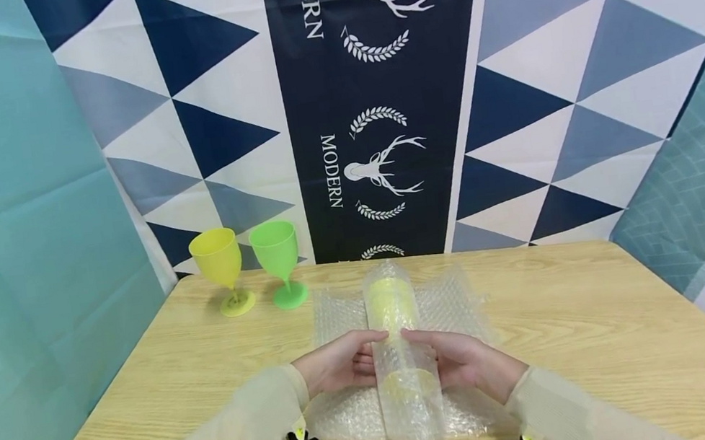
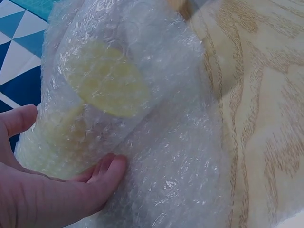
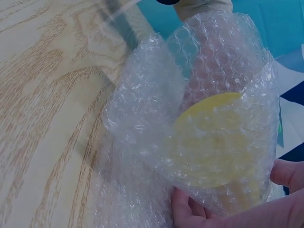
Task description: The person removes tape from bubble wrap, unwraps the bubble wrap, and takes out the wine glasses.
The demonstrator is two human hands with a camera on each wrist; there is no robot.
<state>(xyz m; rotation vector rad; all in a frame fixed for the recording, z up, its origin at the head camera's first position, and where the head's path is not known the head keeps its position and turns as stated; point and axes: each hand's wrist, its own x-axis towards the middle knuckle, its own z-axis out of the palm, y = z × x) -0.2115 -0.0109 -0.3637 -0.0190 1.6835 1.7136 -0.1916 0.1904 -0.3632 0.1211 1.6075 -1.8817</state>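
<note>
A yellow goblet (image 1: 391,304) lies rolled in clear bubble wrap (image 1: 347,418) at the table's middle. Its bowl points away from me and its round foot (image 3: 216,142) is at the near end, seen through the plastic. From the left, my left hand (image 1: 341,363) grips the roll, thumb on top and fingers curled at its side. My right hand (image 1: 473,360) holds the opposite side the same way, with the two thumb tips close together. The flat part of the wrap spreads out under the roll on both sides. Some fingertips are hidden by the roll in the head view.
Two upright goblets, one yellow (image 1: 217,259) and one green (image 1: 276,252), stand at the back left of the wooden table (image 1: 601,337). Behind the table hangs a patterned cloth (image 1: 376,86). A teal cloth (image 1: 25,214) hangs along the left side.
</note>
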